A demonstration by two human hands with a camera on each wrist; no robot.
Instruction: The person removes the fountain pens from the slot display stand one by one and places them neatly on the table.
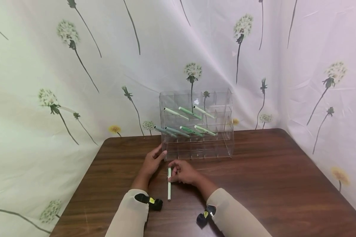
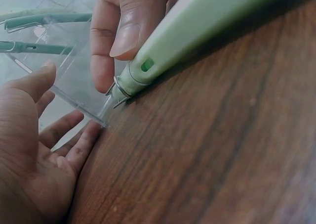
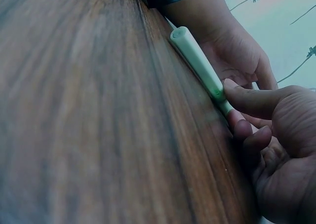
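My right hand (image 1: 184,172) pinches a pale green pen (image 1: 169,191) between thumb and fingers, low over the table in front of the rack. In the right wrist view the pen (image 3: 197,61) lies close along the wood, its blunt end away from the fingers. A metal clip and a small slot show on the pen (image 2: 173,41) in the left wrist view. My left hand (image 1: 152,162) is at the left side of a clear acrylic rack (image 1: 197,154). Its fingers (image 2: 84,147) are loosely extended, right at the rack's lower edge, with the thumb apart from them.
Several green and grey-green pens, such as a bright green pen (image 1: 190,113), lie slanted in two tiers of the rack. The rack stands near the back edge of the brown wooden table (image 1: 270,184). Behind it hangs a dandelion-print cloth (image 1: 154,65).
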